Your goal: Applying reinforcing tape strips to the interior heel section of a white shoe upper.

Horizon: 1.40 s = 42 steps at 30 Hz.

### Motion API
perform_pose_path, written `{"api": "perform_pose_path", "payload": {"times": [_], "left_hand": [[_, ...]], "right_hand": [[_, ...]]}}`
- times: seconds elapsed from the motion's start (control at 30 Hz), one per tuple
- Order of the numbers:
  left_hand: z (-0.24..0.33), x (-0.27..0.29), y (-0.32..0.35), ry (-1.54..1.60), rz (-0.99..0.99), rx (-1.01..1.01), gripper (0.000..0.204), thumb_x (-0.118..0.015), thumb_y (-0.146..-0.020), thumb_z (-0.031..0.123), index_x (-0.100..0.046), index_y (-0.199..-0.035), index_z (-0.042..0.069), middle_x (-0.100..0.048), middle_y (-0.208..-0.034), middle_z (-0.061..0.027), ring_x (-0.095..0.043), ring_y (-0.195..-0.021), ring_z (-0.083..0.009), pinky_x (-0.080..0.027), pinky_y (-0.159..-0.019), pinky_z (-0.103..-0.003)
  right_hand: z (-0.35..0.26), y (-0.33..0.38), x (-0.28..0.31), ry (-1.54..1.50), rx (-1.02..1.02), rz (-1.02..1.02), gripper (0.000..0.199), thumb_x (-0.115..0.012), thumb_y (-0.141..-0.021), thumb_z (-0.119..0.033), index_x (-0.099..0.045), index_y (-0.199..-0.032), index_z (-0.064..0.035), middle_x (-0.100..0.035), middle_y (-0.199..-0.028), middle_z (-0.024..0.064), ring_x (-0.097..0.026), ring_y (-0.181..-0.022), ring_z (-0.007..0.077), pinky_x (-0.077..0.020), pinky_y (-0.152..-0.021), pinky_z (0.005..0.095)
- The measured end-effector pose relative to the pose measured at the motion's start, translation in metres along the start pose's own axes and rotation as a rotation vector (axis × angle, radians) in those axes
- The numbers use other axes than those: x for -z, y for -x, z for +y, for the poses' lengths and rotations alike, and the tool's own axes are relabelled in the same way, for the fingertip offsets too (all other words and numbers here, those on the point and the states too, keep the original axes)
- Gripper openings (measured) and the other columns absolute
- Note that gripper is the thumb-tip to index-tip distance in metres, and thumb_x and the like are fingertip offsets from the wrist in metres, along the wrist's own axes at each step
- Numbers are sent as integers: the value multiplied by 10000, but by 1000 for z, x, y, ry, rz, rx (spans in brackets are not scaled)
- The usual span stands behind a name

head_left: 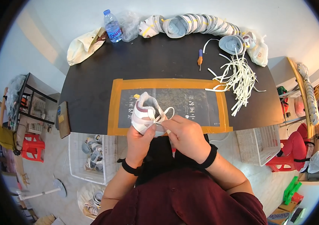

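A small white and pink shoe [143, 112] is held upright over the near edge of the black table [92, 82]. My left hand [138, 141] grips its heel and sole from below. My right hand [187, 135] pinches the white lace [165, 113] that loops out of the shoe's front. Both hands hover above an orange-taped dark mat [189, 103] on the table.
A pile of loose white laces [236, 77] and an orange-handled tool [200, 59] lie at the right back. A row of stacked shoes [200, 23], a water bottle [112, 25] and a cloth bag [84, 45] line the far edge. White baskets [92, 153] [260, 144] stand below the table. A seated person in red [302, 148] is at right.
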<state>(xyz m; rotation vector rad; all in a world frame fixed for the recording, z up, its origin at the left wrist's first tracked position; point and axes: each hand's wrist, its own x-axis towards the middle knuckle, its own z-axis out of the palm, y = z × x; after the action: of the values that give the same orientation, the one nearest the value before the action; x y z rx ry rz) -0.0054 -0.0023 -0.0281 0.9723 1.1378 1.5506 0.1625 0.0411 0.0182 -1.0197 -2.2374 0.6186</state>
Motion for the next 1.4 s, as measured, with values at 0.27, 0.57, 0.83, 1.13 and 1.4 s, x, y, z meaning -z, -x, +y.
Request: {"api": "perform_pose_path", "payload": {"times": [0.27, 0.57, 0.83, 1.13, 1.4], "left_hand": [[-4, 11, -7, -307, -88, -161, 244, -629, -936, 66, -606, -1165, -13, -645, -1039, -42, -589, -915, -75, -506, -782, -249], [-9, 14, -8, -246, -6, -12, 215, -590, -974, 128, -627, -1109, -36, -625, -968, -66, -605, -699, -90, -528, -570, -242], [1, 10, -13, -288, 51, 58, 211, -574, -977, 107, -623, -1120, -40, -619, -943, -63, -594, -663, -90, -512, -536, -239], [3, 14, -21, -270, 50, 141, 168, -565, -970, 67, -628, -1097, -22, -622, -911, -67, -604, -652, -100, -517, -518, -241], [2, 13, -29, -363, 49, 80, 116, -552, -956, 43, -607, -1013, -42, -604, -824, -80, -598, -602, -119, -499, -503, -276]], "right_hand": [[2, -7, -10, 37, -10, -5, 178, -602, -785, -24, -612, -949, -94, -609, -847, 103, -634, -734, 326, -520, -632, 412], [-10, -30, -8, 129, 33, -131, 157, -603, -775, -29, -568, -920, -76, -597, -828, 127, -635, -722, 352, -520, -625, 441], [11, -55, -23, -117, -152, -319, 192, -646, -760, -66, -550, -926, -72, -596, -811, 101, -653, -713, 309, -540, -607, 404], [2, -70, -24, 120, -6, -381, 129, -596, -810, -84, -555, -925, -41, -630, -851, 187, -651, -749, 366, -538, -631, 440], [6, -70, -31, 81, -13, -333, 145, -624, -812, -106, -585, -920, -20, -647, -897, 188, -669, -799, 359, -542, -682, 437]]}}
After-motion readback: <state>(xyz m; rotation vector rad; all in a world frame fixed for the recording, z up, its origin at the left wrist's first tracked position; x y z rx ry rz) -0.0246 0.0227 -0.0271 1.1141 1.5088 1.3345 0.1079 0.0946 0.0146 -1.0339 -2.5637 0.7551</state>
